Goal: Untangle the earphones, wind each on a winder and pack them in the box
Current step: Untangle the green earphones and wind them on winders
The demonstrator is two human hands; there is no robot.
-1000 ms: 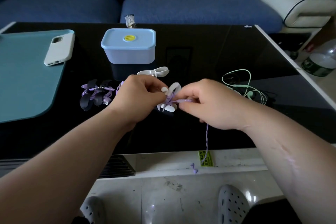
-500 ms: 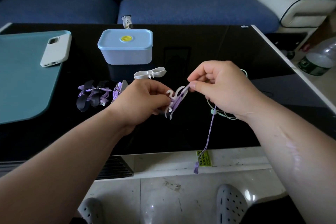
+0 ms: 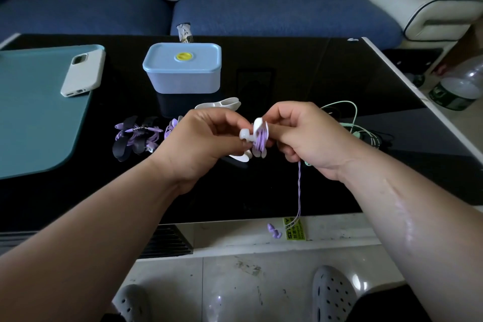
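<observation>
Purple cord (image 3: 259, 140) is part wound on a white winder (image 3: 257, 124), which the left hand (image 3: 206, 144) grips with curled fingers just above the near part of the black worktop (image 3: 313, 73). The right hand (image 3: 311, 136) pinches the cord right beside the winder, its other fingers curled in. The free tail (image 3: 299, 191) hangs past the worktop's front edge, its buds (image 3: 274, 232) dangling low. To wind well, I judge it best to keep the tail lightly taut, lay each turn snug in the winder's waist, and lift the tail off the edge so the buds do not snag. Room is fair: green earphones (image 3: 350, 117) lie just behind the right hand, a spare winder (image 3: 222, 104) and the lidded box (image 3: 183, 78) beyond, and a wound set (image 3: 136, 136) to the left.
</observation>
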